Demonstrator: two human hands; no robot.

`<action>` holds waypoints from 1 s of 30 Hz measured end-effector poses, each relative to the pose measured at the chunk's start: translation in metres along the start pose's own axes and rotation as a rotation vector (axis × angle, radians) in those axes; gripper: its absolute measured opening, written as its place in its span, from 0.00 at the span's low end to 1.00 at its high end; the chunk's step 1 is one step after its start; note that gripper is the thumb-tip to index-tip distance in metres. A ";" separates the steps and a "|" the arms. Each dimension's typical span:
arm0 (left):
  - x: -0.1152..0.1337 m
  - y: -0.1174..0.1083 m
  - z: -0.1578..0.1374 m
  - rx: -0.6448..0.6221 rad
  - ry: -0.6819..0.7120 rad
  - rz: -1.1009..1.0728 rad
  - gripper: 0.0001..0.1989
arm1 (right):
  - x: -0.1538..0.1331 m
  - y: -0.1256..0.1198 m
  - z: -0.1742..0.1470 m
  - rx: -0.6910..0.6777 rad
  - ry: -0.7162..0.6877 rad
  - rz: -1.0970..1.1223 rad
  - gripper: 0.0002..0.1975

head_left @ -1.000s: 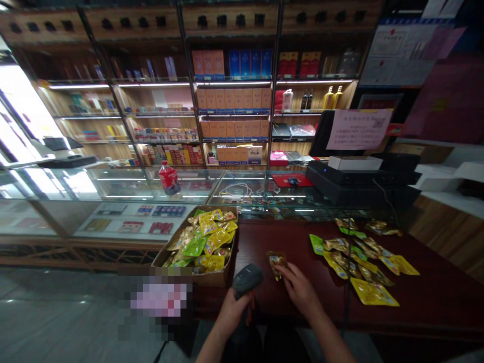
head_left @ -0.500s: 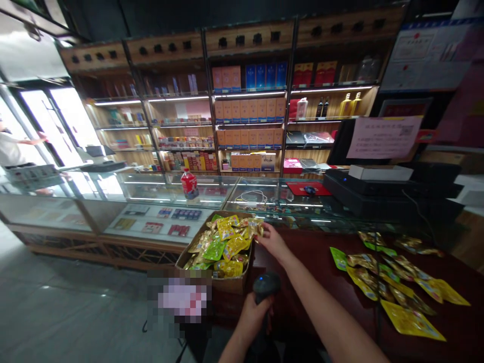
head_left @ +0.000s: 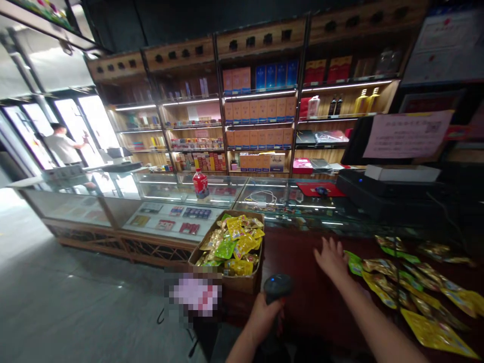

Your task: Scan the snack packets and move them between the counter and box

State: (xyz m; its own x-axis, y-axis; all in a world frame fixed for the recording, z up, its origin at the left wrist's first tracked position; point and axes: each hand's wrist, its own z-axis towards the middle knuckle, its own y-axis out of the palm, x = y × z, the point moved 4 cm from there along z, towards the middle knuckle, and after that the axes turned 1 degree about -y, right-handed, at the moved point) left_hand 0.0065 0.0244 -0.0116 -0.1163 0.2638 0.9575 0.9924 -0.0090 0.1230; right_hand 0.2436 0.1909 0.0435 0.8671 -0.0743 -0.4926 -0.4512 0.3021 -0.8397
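Note:
My left hand point(head_left: 264, 315) is wrapped round the handle of a black barcode scanner point(head_left: 279, 288), which shows a small blue light. Empty, with its fingers spread, my right hand point(head_left: 333, 258) hovers over the dark red counter point(head_left: 293, 254), close to the nearest green packet point(head_left: 354, 263). A cardboard box point(head_left: 242, 283) at the counter's left end is full of yellow, green and gold snack packets point(head_left: 242, 244). More gold and yellow packets point(head_left: 381, 287) lie spread on the right of the counter.
Beyond the box runs a glass display case point(head_left: 170, 204) with a red bottle point(head_left: 200, 184) on top. A monitor point(head_left: 357, 141) with a paper sheet and a black register point(head_left: 372, 194) stand at the back right. A person point(head_left: 62, 145) stands far left, by the doors.
My right hand has left the box's edge, where it held a gold packet, and moved right, now empty. The view has turned slightly left. My left hand still grips the scanner.

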 end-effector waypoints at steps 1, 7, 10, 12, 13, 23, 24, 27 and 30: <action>0.001 -0.001 0.000 0.001 0.002 -0.005 0.24 | 0.026 -0.002 -0.002 0.004 0.064 -0.154 0.32; 0.008 -0.004 -0.003 0.005 0.026 0.013 0.27 | 0.066 0.017 -0.041 -0.090 -0.087 -0.431 0.30; 0.011 -0.004 -0.004 -0.009 0.014 0.036 0.29 | 0.051 0.021 -0.065 -0.058 -0.229 -0.317 0.27; 0.011 -0.003 -0.003 -0.020 0.000 0.065 0.30 | 0.047 0.019 -0.075 -0.012 -0.270 -0.228 0.27; 0.011 -0.004 -0.003 -0.024 -0.007 0.082 0.30 | 0.048 0.016 -0.077 0.029 -0.244 -0.195 0.27; 0.010 -0.004 -0.002 -0.053 -0.012 0.136 0.30 | 0.045 0.004 -0.086 0.205 -0.231 0.073 0.17; 0.010 -0.004 -0.002 -0.052 -0.014 0.135 0.30 | 0.043 0.006 -0.090 0.180 -0.222 0.211 0.17; 0.009 -0.003 -0.002 -0.055 -0.031 0.130 0.29 | 0.042 0.015 -0.101 0.104 -0.027 0.661 0.22; 0.011 -0.002 -0.004 -0.082 -0.033 0.140 0.29 | 0.040 0.025 -0.109 0.031 0.171 1.090 0.34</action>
State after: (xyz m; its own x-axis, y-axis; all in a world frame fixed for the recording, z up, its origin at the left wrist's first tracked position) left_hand 0.0035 0.0236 0.0000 0.0261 0.2859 0.9579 0.9919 -0.1267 0.0108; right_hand 0.2439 0.0921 -0.0221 -0.0340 0.1159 -0.9927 -0.9486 0.3091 0.0686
